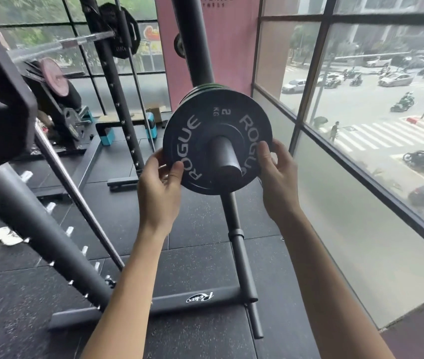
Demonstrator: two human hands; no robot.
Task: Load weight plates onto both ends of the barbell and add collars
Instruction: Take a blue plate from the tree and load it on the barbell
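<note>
Fingers of our right hand curl onto the right rim of the plate and grip it. Our left hand pinches the left rim, with the thumb lying across the white letters on the face and the other fingers tucked behind. Both hands hold this one plate, and both forearms reach up to it from below.

The plate is black and marked ROGUE twice and 2 KG. It hangs on a peg whose blunt end pokes out toward us through the centre hole. Just behind it on the same peg sit green-edged plates; we cannot tell whether they touch our plate. The peg comes off a dark post that rises in front of a pink banner.

The barbell is well apart from the plate, high at the left, blurred, and resting across a rack. A black plate is by its far end, and a pink plate sits lower down on the left.

Under our arms a base bar with a white logo lies on the rubber floor. A long tube runs down from under the plate and crosses that bar. A window fills the right side, with a street and a zebra crossing beyond it
</note>
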